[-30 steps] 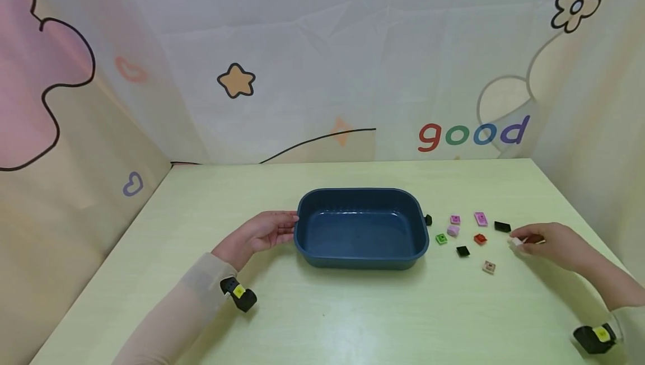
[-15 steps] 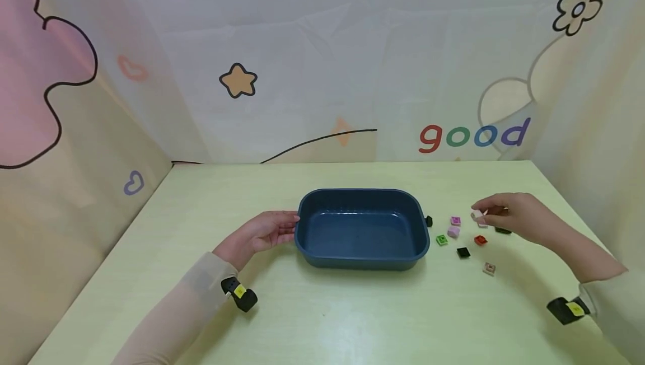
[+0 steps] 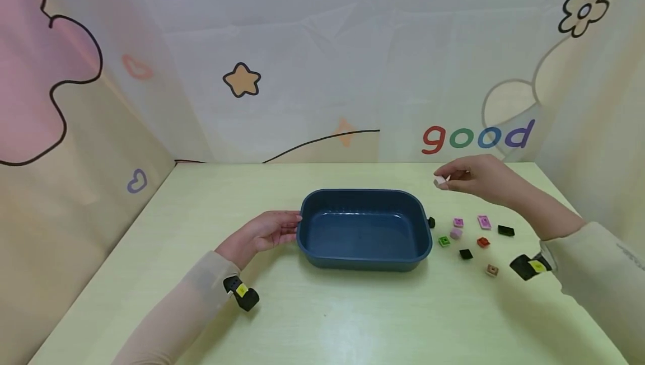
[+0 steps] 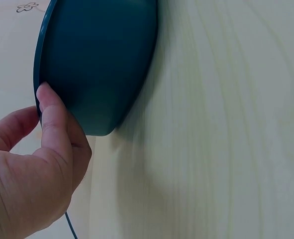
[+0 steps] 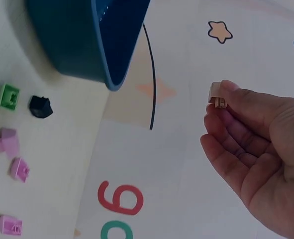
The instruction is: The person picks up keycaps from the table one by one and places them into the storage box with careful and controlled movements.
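Note:
A dark blue rectangular basin stands on the table. At its left end my left hand pinches the rim; in the left wrist view its fingers lie against the rim and outer wall. Above the table, behind the basin's right end, my right hand holds a whitish keycap between thumb and fingertips. The right wrist view shows the underside stem of that keycap. Right of the basin lie several loose keycaps, among them a green keycap, a red keycap and a beige keycap.
Further keycaps lie nearby: a long black keycap, a long pink keycap and a small black keycap. Another black keycap sits close to the basin's right wall. A printed curtain hangs behind the table.
My right hand has lifted the whitish keycap off the table's right side and carried it left and up, past the other keycaps. The left hand has stayed at the basin.

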Demonstrator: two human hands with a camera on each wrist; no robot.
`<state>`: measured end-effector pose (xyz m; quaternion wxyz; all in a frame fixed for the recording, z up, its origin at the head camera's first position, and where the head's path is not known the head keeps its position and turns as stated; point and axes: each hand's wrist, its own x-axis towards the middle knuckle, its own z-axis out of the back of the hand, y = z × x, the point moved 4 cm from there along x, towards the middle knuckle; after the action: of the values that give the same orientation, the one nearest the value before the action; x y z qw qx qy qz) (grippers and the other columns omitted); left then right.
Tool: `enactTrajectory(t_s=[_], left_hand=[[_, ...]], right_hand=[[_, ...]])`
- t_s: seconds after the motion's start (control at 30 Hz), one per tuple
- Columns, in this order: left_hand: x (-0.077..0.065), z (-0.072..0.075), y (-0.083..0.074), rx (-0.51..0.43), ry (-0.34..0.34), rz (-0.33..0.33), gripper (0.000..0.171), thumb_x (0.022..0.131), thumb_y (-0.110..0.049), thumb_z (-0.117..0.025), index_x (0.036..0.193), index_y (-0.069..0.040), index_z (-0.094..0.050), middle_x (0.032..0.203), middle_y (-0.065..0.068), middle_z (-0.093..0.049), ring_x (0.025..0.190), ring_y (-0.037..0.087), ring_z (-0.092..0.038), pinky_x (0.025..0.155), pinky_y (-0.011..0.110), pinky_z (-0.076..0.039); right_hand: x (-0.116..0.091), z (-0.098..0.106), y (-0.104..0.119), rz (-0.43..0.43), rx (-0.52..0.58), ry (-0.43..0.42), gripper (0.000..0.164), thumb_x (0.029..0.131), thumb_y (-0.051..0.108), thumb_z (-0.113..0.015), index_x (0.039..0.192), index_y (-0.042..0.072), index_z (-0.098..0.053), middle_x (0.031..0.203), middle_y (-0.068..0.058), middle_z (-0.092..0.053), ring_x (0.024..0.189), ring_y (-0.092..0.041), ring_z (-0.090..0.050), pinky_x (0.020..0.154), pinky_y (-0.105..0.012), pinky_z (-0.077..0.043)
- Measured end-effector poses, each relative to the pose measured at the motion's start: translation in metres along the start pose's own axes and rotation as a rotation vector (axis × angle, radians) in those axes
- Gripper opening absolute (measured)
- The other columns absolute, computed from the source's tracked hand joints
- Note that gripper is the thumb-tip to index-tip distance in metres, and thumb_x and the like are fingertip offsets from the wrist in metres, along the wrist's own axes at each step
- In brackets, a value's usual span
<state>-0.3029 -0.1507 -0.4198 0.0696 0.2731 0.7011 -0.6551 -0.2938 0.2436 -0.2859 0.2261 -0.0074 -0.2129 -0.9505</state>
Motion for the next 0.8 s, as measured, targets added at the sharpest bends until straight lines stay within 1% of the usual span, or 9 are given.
enactTrajectory(t_s=[0.13,0.27,0.47,0.67,0.8], left_hand=[[0.000,0.000,0.001,-0.001,-0.001,0.005,0.043,0.108,-0.012,-0.049,0.147,0.006,-0.045,0.085,-0.002,-0.069,0.072,0.005,-0.069,0.068,0.015,-0.061],[0.000,0.000,0.000,0.000,0.001,0.002,0.043,0.108,-0.011,-0.049,0.147,0.006,-0.045,0.084,-0.003,-0.069,0.071,0.005,-0.069,0.068,0.015,-0.061],[-0.001,0.001,-0.002,0.000,-0.005,-0.003,0.043,0.108,-0.011,-0.049,0.147,0.006,-0.045,0.084,-0.003,-0.069,0.072,0.004,-0.068,0.068,0.015,-0.061],[0.000,-0.001,-0.002,-0.001,0.015,-0.007,0.043,0.108,-0.012,-0.048,0.147,0.007,-0.045,0.086,-0.003,-0.068,0.073,0.005,-0.067,0.069,0.015,-0.061],[-0.001,0.000,-0.001,0.000,0.011,-0.004,0.042,0.108,-0.012,-0.048,0.146,0.006,-0.045,0.085,-0.003,-0.068,0.072,0.004,-0.068,0.068,0.014,-0.061]], right_hand=[[0.010,-0.005,0.011,0.017,0.004,0.040,0.031,0.095,0.018,-0.072,0.121,0.001,-0.072,0.103,-0.011,-0.078,0.089,-0.019,-0.069,0.070,-0.019,-0.055],[0.022,-0.008,0.021,0.046,-0.017,0.059,0.029,0.095,0.018,-0.072,0.120,0.003,-0.073,0.101,-0.009,-0.078,0.085,-0.016,-0.066,0.067,-0.024,-0.054],[0.040,-0.014,0.035,0.109,-0.004,0.061,0.030,0.095,0.020,-0.072,0.119,0.002,-0.073,0.104,-0.011,-0.078,0.085,-0.016,-0.066,0.071,-0.027,-0.055],[0.058,-0.029,0.044,0.138,0.027,0.093,0.029,0.095,0.018,-0.073,0.119,0.001,-0.073,0.101,-0.011,-0.078,0.085,-0.017,-0.066,0.073,-0.028,-0.055],[0.070,-0.037,0.050,0.158,0.029,0.119,0.028,0.095,0.017,-0.072,0.118,0.002,-0.074,0.100,-0.010,-0.078,0.086,-0.017,-0.066,0.078,-0.031,-0.058]])
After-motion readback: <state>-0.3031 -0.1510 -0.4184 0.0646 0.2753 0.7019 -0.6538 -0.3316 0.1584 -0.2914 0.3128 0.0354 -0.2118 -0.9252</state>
